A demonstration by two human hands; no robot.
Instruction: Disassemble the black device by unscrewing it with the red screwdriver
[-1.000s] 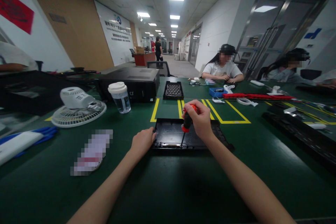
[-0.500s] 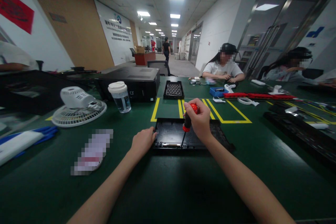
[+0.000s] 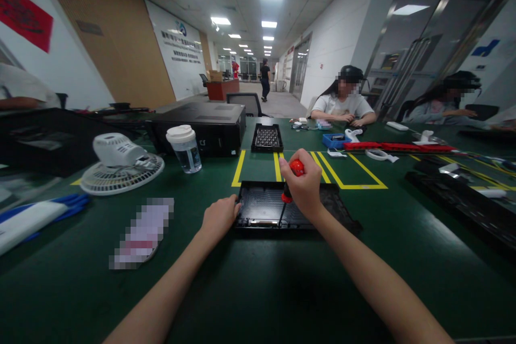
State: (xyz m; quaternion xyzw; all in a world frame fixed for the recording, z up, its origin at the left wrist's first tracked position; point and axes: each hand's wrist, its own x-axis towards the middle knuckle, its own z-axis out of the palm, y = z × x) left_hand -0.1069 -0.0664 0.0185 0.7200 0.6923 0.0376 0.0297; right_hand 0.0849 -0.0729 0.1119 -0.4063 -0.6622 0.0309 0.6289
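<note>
A shallow black plastic panel (image 3: pixel 262 207) with raised edges lies on the green tabletop in front of me. At its left end my left hand (image 3: pixel 220 219) grips the edge, with the fingertips partly hidden. My right hand (image 3: pixel 305 180) is wrapped around a screwdriver (image 3: pixel 286 197) with a red and black handle. The screwdriver stands nearly upright, slightly tilted, its thin shaft reaching down to the near inner edge of the panel. Whether a screw sits under the tip is too small to tell.
Beyond the panel are a black tray (image 3: pixel 267 138) of small parts, a big black case (image 3: pixel 197 123) and a lidded cup (image 3: pixel 184 149). A white fan (image 3: pixel 121 164) lies left; a long black part (image 3: pixel 463 209) lies right. Across the table a person (image 3: pixel 342 99) sits working.
My right hand has shifted and turned slightly on the screwdriver's handle, while the tip stays at about the same spot. My left hand and the panel have not moved.
</note>
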